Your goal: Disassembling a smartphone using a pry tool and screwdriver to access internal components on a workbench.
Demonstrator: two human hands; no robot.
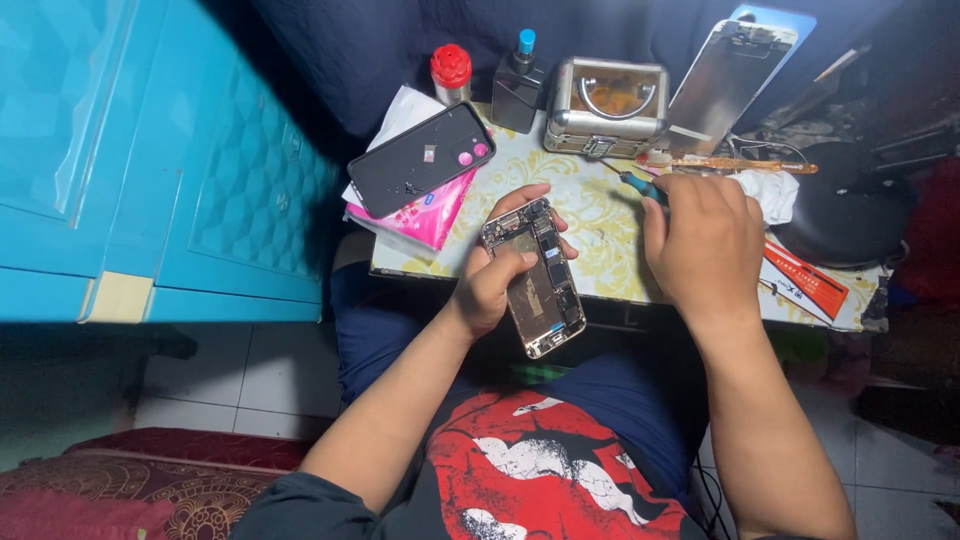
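- Far left of the frame: a turquoise plastic cabinet with a raised diamond pattern point(200, 150) fills the upper left; pale floor tiles point(250, 385) show below it, and a dark red patterned cushion point(150, 485) lies in the lower left corner.
- Centre: a small table with a cream and yellow floral top point(590, 215) stands against a dark blue cloth backdrop point(340, 50).
- Left end of the table: a detached black phone screen panel point(422, 160) rests tilted on a pink tissue packet point(432, 218).
- Back edge of the table: a red-capped small bottle point(451, 72), a dark bottle with a blue nozzle point(518, 85) and a silver metal case with a clear lid point(606, 108) stand side by side.
- Left hand point(495, 280): half closed, grasping an opened smartphone with its circuit boards and battery bay exposed point(535, 278). The thumb lies across the phone's left edge; fingertips show behind its top. The phone is held in front of the table's near edge, above the lap.
- Right hand point(705, 240): clenched around a blue-handled screwdriver point(640, 186), whose tip points left over the table, near the phone's top but apart from it.
- Upper right: a flat silver phone panel point(722, 80) leans against the backdrop; a thin orange-handled tool point(745, 165) lies behind the right hand.
- Right end: an orange printed card point(805, 280) lies flat on the table.
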